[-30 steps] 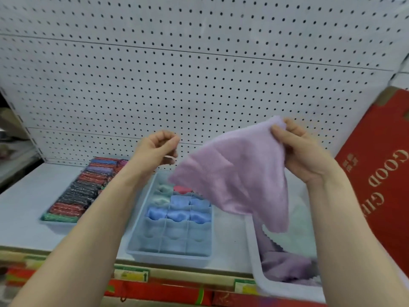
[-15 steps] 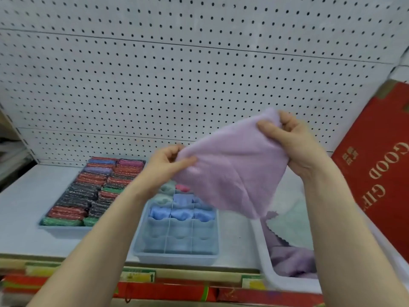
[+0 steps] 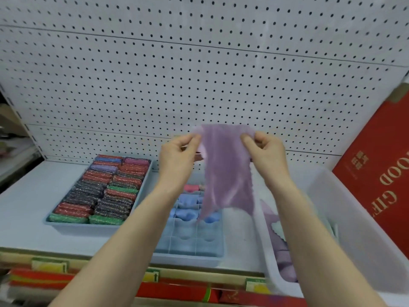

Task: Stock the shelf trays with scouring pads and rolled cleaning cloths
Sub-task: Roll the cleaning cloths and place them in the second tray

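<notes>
Lilac cloth held aloft above divided tray, top edge pinched by left hand and right hand (thumb against curled fingers). Long axis hangs vertical below fingers. Both hands equally near; empty front cells judged target once rolled.

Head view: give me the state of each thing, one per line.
purple cloth: unrolled, hanging, top corners held
left hand: pinching cloth's left corner
right hand: pinching right corner
scouring pad tray: full
divided tray: near cells empty
white bin: holds loose cloths
</notes>
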Demonstrator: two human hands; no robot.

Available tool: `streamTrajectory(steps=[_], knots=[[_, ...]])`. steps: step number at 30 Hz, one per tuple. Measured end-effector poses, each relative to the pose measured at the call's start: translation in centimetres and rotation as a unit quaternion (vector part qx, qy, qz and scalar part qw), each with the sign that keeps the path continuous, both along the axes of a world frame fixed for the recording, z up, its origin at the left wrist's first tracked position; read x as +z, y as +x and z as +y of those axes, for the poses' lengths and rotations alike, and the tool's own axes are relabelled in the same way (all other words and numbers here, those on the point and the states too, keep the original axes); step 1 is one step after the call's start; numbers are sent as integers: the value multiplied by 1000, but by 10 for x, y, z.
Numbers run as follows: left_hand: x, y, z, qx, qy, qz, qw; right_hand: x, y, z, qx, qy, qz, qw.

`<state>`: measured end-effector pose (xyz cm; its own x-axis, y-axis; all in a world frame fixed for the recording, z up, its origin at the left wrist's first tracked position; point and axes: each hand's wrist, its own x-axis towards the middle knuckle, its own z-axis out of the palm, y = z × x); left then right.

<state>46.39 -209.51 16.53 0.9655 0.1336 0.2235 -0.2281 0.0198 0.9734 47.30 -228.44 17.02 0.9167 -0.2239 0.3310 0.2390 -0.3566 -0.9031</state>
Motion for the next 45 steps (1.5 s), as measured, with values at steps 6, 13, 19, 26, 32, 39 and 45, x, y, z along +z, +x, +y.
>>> streamTrajectory(steps=[6, 13, 19, 26, 32, 39, 45], knots=[[3, -14, -30, -27, 94, -53, 994, -2, -17, 43, 74, 48, 10, 996], [-2, -26, -25, -65, 59, -23, 996, -9, -17, 33, 109, 42, 13, 993], [-3, -10, 3, -62, 60, 97, 991, 5, -29, 16, 238, 101, 60, 964], [-3, -2, 10, -154, -77, 153, 973, 13, -33, -4, 241, 103, 84, 961], [1, -4, 7, -107, -84, 81, 987, 10, -36, -9, 151, 32, 73, 985], [8, -8, 18, -147, -13, 2, 989, 29, -37, -19, 171, 47, 56, 983], [2, 8, 15, -69, 44, 42, 996, 23, -10, -5, 1, -71, 65, 995]])
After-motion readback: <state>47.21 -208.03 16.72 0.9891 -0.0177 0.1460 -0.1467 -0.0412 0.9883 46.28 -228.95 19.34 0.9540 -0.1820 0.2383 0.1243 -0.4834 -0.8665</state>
